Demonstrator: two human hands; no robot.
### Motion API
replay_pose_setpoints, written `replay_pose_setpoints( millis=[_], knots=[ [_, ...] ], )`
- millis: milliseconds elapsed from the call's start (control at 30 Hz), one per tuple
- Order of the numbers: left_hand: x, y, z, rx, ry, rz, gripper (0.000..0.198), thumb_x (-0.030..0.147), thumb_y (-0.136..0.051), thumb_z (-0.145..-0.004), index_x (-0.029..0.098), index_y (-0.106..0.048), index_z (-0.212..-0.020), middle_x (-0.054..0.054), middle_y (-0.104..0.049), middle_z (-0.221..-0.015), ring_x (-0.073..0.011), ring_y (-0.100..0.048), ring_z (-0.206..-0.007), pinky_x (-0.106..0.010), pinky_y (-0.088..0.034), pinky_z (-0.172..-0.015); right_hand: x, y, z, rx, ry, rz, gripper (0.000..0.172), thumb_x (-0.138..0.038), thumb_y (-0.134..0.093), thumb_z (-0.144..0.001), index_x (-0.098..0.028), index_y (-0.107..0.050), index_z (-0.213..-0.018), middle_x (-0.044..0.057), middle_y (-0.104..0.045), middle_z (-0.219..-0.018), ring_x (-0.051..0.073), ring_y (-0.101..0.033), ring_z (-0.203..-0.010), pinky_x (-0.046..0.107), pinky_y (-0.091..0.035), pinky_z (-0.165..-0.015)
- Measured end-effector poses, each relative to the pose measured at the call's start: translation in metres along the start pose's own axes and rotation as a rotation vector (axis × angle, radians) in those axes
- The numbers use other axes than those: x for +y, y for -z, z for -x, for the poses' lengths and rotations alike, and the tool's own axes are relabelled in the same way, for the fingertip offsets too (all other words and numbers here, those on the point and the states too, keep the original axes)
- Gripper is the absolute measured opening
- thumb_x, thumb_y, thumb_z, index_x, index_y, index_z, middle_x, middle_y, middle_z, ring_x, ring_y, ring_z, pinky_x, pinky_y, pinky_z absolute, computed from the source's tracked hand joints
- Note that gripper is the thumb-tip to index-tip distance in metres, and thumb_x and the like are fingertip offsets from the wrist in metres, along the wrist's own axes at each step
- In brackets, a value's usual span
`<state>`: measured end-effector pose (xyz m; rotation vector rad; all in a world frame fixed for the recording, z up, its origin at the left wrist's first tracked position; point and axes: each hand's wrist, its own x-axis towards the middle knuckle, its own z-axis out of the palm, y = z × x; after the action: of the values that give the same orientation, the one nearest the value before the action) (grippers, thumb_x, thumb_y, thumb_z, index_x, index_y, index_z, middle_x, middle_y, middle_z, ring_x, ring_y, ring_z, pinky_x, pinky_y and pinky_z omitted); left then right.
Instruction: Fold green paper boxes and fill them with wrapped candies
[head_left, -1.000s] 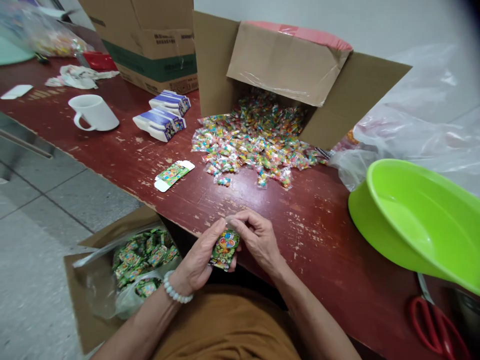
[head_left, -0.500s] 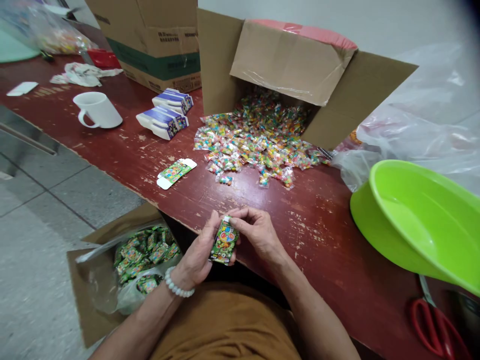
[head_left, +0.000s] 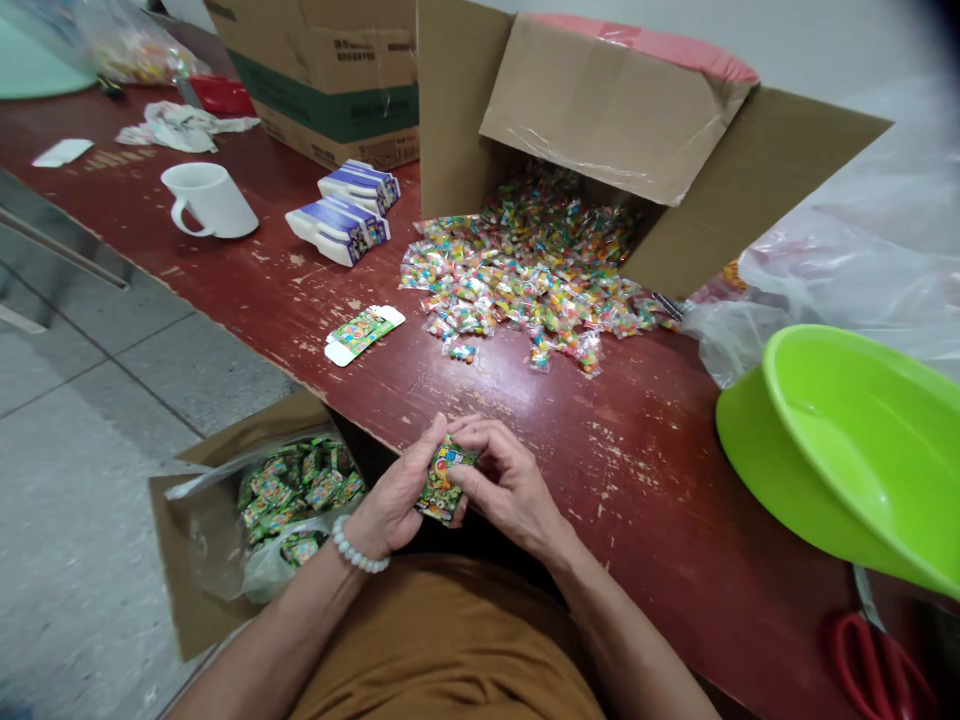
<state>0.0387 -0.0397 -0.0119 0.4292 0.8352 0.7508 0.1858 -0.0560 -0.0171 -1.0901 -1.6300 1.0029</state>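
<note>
A small green printed candy box (head_left: 440,487) is held between my hands, just in front of the table's near edge. My left hand (head_left: 399,492) wraps it from the left side, with fingertips showing beneath. From the right, my right hand (head_left: 506,483) grips it, thumb on the printed face and fingers around the top end. A flat, unfolded green carton (head_left: 365,334) lies on the table beyond them. Behind it, small clear packets of colourful candy (head_left: 517,275) spill from a cardboard box (head_left: 615,110) lying on its side.
An open carton (head_left: 176,560) of filled green boxes stands low on the left. A white mug (head_left: 217,203), purple-and-white carton stacks (head_left: 341,228) and a crumpled cloth (head_left: 176,127) are on the table. On the right are a lime-green basin (head_left: 757,440) and red-handled scissors (head_left: 874,655).
The white tab at the candy box's top end no longer shows. My right thumb has slid down onto the printed face. The view has shifted slightly.
</note>
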Motion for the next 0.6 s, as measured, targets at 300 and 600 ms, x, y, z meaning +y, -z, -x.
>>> replay_pose_setpoints(
  millis=[300,600],
  knots=[
    [-0.014,0.009,-0.004,-0.044,-0.052,0.224,0.04,0.05,-0.064,-0.09,0.019,-0.064,-0.116,-0.003,-0.07,-0.078,-0.0139,-0.064,-0.053,-0.025,-0.053,-0.049,0.02,-0.009,0.016,-0.093,0.187,0.45,0.103,-0.044,-0.084,-0.07,-0.022,-0.025,-0.152,0.019,-0.043,-0.147,0.037,-0.043,-0.134,0.054,-0.039,-0.108],
    [-0.003,0.052,0.032,0.132,-0.265,0.022,0.035,0.039,-0.075,-0.083,0.017,-0.067,-0.109,-0.004,-0.071,-0.093,-0.0158,-0.067,-0.079,-0.025,-0.052,-0.073,0.011,-0.053,-0.005,-0.229,0.256,0.446,0.099,-0.047,-0.082,-0.069,-0.02,-0.031,-0.148,0.018,-0.061,-0.126,0.036,-0.06,-0.111,0.052,-0.05,-0.093]
  ],
)
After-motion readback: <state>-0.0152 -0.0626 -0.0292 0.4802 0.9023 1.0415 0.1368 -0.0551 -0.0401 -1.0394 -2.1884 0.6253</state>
